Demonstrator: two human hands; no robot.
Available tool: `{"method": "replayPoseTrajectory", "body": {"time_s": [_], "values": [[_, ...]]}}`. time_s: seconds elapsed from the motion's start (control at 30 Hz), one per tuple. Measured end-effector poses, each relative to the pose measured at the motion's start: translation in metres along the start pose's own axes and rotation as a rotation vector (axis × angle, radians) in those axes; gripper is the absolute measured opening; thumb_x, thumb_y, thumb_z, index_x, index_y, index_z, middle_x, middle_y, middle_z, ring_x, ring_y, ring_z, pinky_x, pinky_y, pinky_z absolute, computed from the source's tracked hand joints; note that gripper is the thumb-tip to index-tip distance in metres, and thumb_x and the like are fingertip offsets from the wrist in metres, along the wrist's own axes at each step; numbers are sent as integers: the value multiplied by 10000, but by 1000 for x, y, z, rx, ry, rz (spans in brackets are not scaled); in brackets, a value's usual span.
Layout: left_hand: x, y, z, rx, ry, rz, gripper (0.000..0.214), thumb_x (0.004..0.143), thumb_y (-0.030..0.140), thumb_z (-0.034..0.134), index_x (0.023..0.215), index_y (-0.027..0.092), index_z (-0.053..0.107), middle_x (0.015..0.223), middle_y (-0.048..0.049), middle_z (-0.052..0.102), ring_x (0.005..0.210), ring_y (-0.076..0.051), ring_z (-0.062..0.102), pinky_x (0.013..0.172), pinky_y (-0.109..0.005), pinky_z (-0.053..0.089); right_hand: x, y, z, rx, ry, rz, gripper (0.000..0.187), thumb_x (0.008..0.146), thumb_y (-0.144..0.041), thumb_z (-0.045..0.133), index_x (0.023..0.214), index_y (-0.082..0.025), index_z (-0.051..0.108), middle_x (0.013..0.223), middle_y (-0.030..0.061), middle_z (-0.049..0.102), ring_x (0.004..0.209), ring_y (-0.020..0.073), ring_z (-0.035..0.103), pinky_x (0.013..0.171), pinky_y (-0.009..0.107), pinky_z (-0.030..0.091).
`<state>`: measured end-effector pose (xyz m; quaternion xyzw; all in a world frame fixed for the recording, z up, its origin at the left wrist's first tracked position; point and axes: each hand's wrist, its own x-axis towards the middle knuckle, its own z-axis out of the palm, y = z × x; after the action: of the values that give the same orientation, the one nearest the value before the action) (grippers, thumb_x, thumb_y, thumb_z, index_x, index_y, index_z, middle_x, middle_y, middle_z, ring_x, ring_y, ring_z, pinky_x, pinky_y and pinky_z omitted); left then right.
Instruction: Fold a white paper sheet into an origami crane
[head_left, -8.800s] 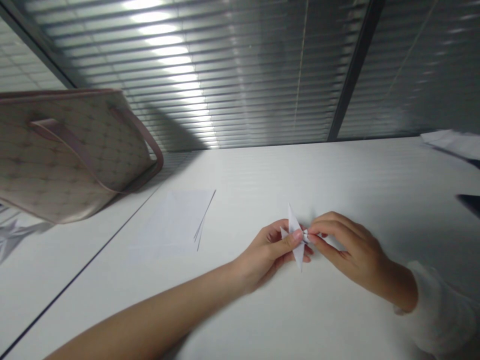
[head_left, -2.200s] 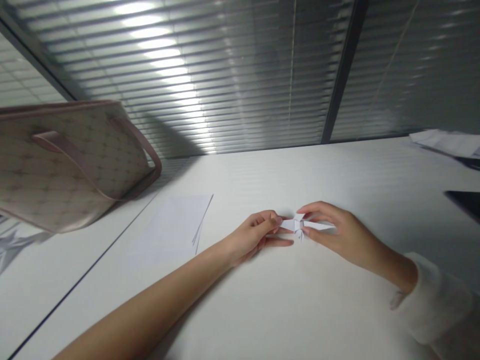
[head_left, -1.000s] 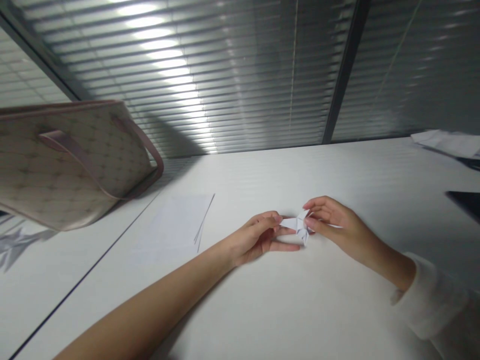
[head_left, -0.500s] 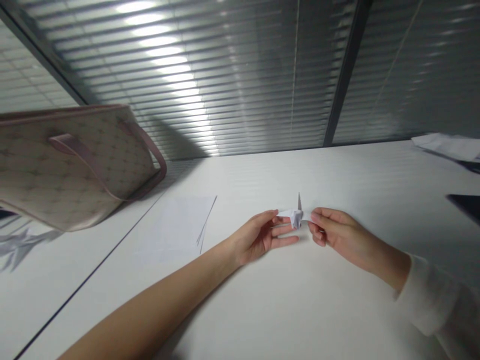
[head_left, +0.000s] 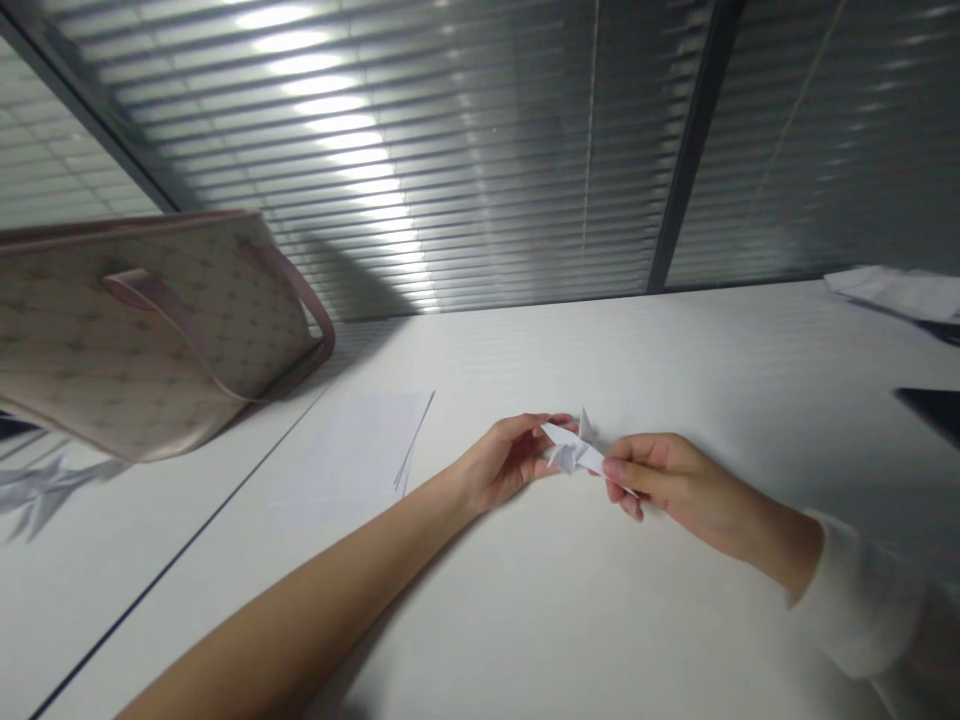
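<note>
A small white origami crane (head_left: 570, 455) is held just above the white table, tilted, with one pointed end sticking up. My right hand (head_left: 660, 475) pinches one of its wings between thumb and fingers. On the other side my left hand (head_left: 506, 465) curls loosely around the crane, its thumb by the far wing tip and its fingers behind the folded paper. The crane partly hides those left fingertips.
Flat white paper sheets (head_left: 352, 450) lie on the table (head_left: 525, 620) left of my hands. A patterned handbag (head_left: 150, 340) stands at the left, with folded paper pieces (head_left: 45, 485) below it. More paper (head_left: 900, 290) and a dark object (head_left: 934, 412) are at the right. Window blinds (head_left: 487, 150) rise behind.
The crane has turned and tilted, its right wing now slanting down to the right. My right hand has moved slightly left and down; my left fingers have curled in from being stretched out.
</note>
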<state>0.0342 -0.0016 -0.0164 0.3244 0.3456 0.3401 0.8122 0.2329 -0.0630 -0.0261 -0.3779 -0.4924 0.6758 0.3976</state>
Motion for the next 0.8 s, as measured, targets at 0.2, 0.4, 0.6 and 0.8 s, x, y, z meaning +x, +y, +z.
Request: {"method": "replayPoseTrajectory", "body": {"time_s": [0.2,0.4,0.6,0.8], "values": [[1,2,-4,-12,17,37,195,782,29,548,915,48,690,958,-108,677,774,-150,640,719,-251,560,-1,1,-1,-86,30,125,334,726,-460,729,742,-135,654,661,18,648,505,86,535,519,251,423],[2,2,-2,4,38,69,147,771,46,603,881,49,700,897,-94,661,757,-145,619,711,-248,562,-3,-9,1,-93,42,23,347,735,-476,717,678,-145,631,620,4,634,494,78,540,514,235,430],[-2,3,1,25,34,73,109,793,111,631,857,53,697,875,-109,656,732,-154,617,672,-255,567,-3,-9,2,-84,54,8,320,744,-449,717,701,-144,630,613,4,639,472,81,542,484,233,424],[3,0,-4,35,29,88,34,748,81,663,770,69,685,867,-97,655,677,-127,606,567,-182,526,-8,-9,9,-124,44,30,341,732,-464,712,656,-150,605,546,-10,595,433,72,493,434,220,376]]}}
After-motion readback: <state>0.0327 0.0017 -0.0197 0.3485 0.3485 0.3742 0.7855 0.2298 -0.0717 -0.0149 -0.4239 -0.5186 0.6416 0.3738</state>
